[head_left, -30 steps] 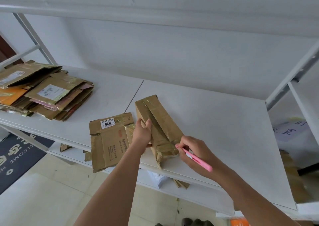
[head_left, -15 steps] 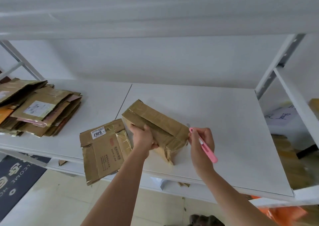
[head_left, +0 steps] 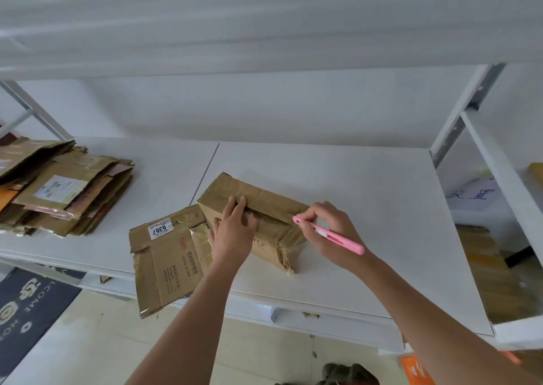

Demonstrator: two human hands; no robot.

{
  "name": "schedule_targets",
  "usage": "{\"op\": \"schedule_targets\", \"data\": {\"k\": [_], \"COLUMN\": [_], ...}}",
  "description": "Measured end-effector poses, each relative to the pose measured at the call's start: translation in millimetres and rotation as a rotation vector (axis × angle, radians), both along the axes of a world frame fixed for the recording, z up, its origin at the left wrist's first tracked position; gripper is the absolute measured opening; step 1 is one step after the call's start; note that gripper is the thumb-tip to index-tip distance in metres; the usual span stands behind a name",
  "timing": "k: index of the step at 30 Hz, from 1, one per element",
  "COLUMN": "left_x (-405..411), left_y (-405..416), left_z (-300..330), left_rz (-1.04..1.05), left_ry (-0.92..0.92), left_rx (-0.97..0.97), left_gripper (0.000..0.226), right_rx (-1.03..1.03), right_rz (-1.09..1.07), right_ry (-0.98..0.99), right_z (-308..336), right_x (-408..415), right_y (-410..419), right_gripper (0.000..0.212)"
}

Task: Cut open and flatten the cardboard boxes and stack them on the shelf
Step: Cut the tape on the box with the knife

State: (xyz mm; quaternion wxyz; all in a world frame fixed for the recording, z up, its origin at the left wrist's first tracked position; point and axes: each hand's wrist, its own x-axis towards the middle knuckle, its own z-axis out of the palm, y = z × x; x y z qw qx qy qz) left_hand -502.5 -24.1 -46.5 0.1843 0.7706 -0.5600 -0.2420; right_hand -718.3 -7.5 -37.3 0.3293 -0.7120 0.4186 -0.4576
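Cutting is in hand: the taped cardboard box (head_left: 258, 223), near the shelf's (head_left: 367, 208) front edge, is pressed flat-fingered by the left hand (head_left: 233, 231), while a pink utility knife (head_left: 329, 234) is pinched by the right hand (head_left: 329, 229) at its tape seam. A steady draw along the seam is called for next.

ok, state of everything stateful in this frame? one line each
taped box: still closed, lying on the shelf
left hand: flat on the box, pressing it down
right hand: grips the pink cutter, tip at the box's top seam
flattened box: cut open, flat, overhanging the shelf edge
cardboard stack: flattened, piled at the shelf's left
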Motion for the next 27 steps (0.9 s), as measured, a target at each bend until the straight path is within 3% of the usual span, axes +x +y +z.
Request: {"op": "schedule_targets", "data": {"k": [6, 12, 19, 21, 27], "left_x": [1.4, -1.4, -3.7, -4.4, -22.9], "left_y": [3.9, 7.1, 2.7, 4.8, 16.7], "left_z": [6.2, 10.1, 6.8, 3.4, -3.6], "left_rz": [-0.007, 0.006, 0.015, -0.007, -0.053], "left_ry": [0.149, 0.118, 0.052, 0.035, -0.016], "left_rx": [0.017, 0.002, -0.008, -0.035, -0.099], "left_gripper": [0.055, 0.053, 0.053, 0.052, 0.056], "right_rx": [-0.092, -0.224, -0.146, 0.054, 0.525], "right_rz": [0.146, 0.188, 0.19, 0.074, -0.394], "right_ry": [0.315, 0.442, 0.574, 0.417, -0.628], "right_z": [2.2, 7.0, 0.6, -11.9, -37.5], "right_x": [4.9, -10.1, -56.6, -71.8, -26.3], "right_y": [-10.3, -12.1, 1.3, 13.7, 39.5], "right_gripper": [0.004, 0.008, 0.015, 0.013, 0.008]}}
